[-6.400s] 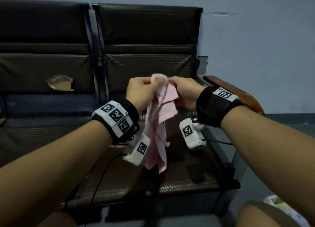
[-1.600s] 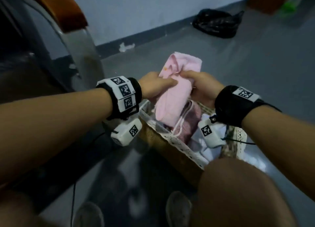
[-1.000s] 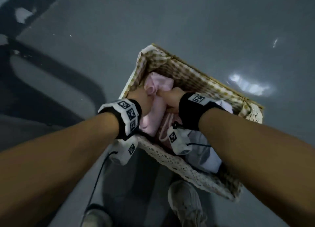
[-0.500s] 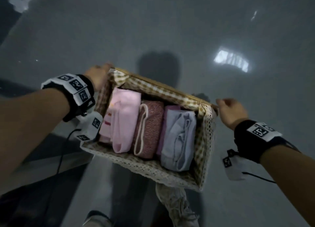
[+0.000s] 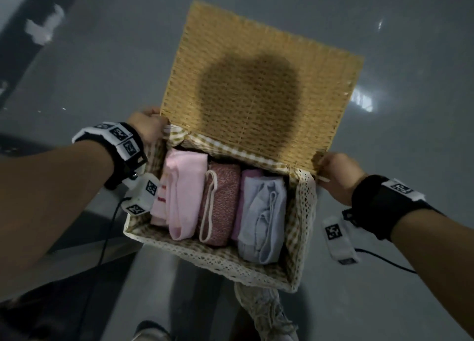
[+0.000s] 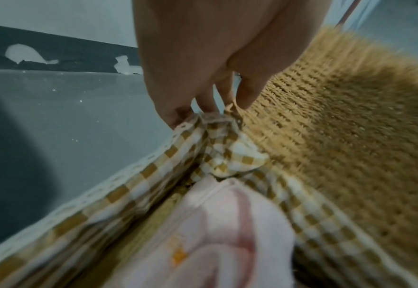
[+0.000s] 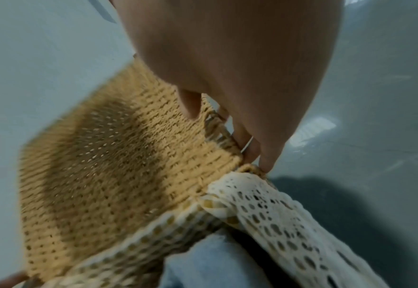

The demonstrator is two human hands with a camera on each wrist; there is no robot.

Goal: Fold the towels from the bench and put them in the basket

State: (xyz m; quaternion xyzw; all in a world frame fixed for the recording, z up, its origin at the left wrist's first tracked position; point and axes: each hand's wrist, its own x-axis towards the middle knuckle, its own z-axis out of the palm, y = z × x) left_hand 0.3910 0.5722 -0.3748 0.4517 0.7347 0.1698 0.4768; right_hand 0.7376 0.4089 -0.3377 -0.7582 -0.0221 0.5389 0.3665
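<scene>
Our left hand (image 5: 148, 125) pinched the back left corner of the lid (image 5: 254, 84), and our right hand (image 5: 338, 175) pinched the back right corner. The lid stood up behind the basket (image 5: 213, 260), its long side running from one hand to the other. The folded towels (image 5: 219, 202) lay side by side in the basket, just under and between our hands, so we think the lid comes down toward us next.

R fingers (image 5: 323, 164) partly behind lid (image 5: 254, 84)

Four folded towels (image 5: 218, 202), one basket (image 5: 213, 261), two hands (image 5: 148, 125).
</scene>
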